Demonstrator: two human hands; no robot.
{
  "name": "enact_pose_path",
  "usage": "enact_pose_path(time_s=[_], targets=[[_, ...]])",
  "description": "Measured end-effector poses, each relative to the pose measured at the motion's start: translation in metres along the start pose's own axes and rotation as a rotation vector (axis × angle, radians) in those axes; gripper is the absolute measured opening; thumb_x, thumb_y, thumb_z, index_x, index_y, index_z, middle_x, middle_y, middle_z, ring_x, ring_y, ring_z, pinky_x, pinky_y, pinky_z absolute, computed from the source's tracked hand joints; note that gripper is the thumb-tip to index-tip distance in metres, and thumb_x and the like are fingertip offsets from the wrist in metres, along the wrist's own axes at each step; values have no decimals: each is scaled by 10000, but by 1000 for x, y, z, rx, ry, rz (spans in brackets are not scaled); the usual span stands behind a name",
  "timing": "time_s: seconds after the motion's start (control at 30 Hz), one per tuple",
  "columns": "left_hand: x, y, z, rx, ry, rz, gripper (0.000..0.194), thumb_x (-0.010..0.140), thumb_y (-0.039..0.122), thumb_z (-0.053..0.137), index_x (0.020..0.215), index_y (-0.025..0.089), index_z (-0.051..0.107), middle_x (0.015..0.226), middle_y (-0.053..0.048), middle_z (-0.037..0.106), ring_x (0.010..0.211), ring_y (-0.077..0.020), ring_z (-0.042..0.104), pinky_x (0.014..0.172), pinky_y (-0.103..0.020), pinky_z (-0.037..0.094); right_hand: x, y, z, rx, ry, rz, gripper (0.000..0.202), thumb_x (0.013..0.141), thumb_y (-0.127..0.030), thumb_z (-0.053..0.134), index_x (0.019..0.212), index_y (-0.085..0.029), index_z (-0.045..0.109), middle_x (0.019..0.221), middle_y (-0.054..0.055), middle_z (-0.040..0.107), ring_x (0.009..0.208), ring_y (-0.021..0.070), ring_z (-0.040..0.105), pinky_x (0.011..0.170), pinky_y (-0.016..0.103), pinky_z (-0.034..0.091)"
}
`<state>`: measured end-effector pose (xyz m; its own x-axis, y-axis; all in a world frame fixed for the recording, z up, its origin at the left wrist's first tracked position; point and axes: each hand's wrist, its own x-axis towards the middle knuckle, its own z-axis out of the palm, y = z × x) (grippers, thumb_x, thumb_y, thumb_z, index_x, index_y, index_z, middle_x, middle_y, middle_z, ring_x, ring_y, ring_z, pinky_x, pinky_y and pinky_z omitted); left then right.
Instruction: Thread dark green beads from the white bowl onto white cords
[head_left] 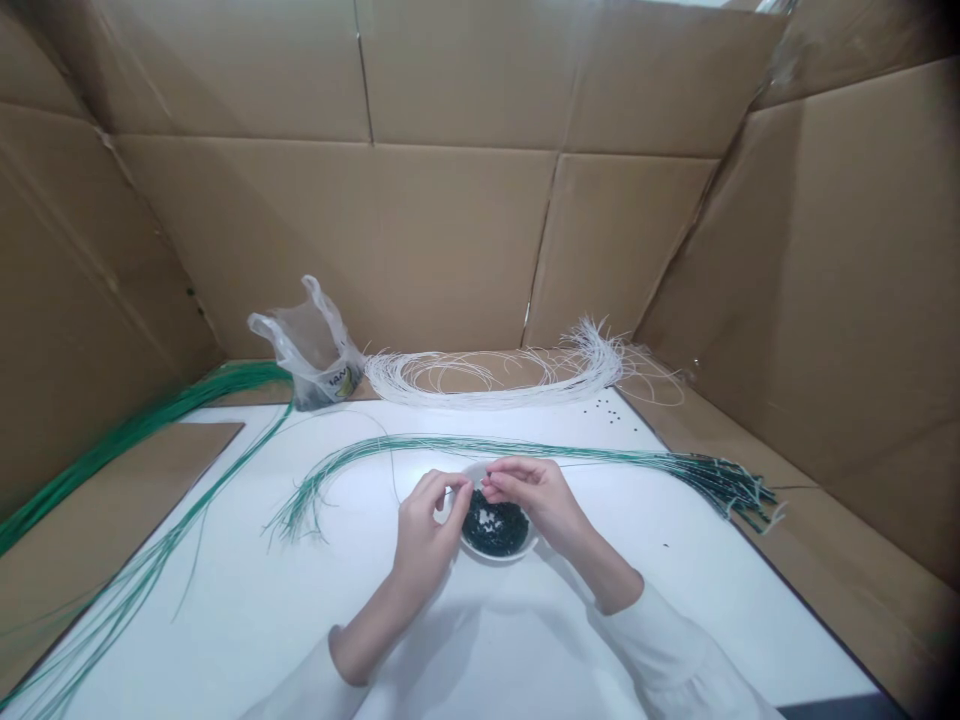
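Hands, 2, bare, pale sleeves:
- L hand (431, 520): thumb + fingertips pinched on thin strand (392, 465), over bowl's L rim.
- R hand (536, 495): thumb + fingertips pinched on tiny dk bit (489, 476), too small to ID; over bowl's R side, tips near L's, apart.

Bowl (501, 557), 1, wht, on table (315, 620) betw./below hands; holds dk beads (495, 535), wht base showing mid.

Grn bundle (480, 443), 1, across table behind bowl; dk section + pale tips at R end.
Wht coil (495, 398), 1, far edge.
Bag (319, 365), 1, clear plastic, upright, L of coil.
Grn strands (150, 415), thick lot, far L; thinner lot (161, 550) beside.
Dk dots (611, 418), sev., loose, far R of table.
Cardboard walls (450, 240), back + both sides.
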<state>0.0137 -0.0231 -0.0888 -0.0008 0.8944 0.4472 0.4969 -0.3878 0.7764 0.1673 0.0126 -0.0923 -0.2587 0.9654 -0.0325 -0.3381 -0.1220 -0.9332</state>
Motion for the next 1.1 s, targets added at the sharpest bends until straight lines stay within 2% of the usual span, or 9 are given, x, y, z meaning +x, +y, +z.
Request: enact_pose_path(time_s=[0.43, 1.1], targets=[[-2, 0, 2, -20, -8, -5, 169, 816, 286, 478, 759, 172, 589, 691, -13, 566, 593, -111, 448, 575, -230, 383, -2, 2, 2, 40, -23, 18, 148, 583, -214, 736, 711, -151, 699, 572, 9, 661, 509, 80, 601, 531, 165, 489], [-1, 2, 1, 39, -8, 35, 144, 819, 242, 464, 758, 176, 576, 711, -25, 591, 635, -126, 483, 578, -242, 387, -2, 1, 1, -142, 7, -69, 145, 584, -266, 726, 696, -175, 713, 613, 15, 658, 533, 99, 561, 528, 215, 477]])
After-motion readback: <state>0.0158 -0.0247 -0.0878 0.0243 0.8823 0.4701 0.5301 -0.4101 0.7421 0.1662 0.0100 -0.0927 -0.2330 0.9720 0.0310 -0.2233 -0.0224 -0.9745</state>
